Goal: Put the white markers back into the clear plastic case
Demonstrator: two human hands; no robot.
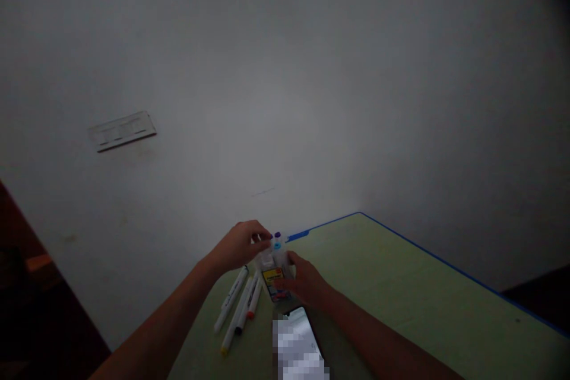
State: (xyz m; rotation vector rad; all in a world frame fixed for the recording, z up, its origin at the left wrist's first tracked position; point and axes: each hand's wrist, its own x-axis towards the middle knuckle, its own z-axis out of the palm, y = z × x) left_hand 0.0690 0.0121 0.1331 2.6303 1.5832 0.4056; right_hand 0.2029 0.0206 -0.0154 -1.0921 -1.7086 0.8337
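A clear plastic case (273, 284) with a yellow, black and red label stands on the green table, with purple and blue pen ends showing at its top. My right hand (307, 282) is wrapped round the right side of the case. My left hand (247, 242) is at its upper left, fingers pinched by a purple-ended marker (271, 237) at the opening. Several white markers (240, 306) lie on the table left of the case, their ends yellow, black and orange-red. What the left fingertips touch is partly hidden.
A phone (301, 338) lies on the table just in front of the case, between my forearms. The green table (392, 267) has a blue edge and meets a grey wall. A switch plate (123, 131) is on the wall at left.
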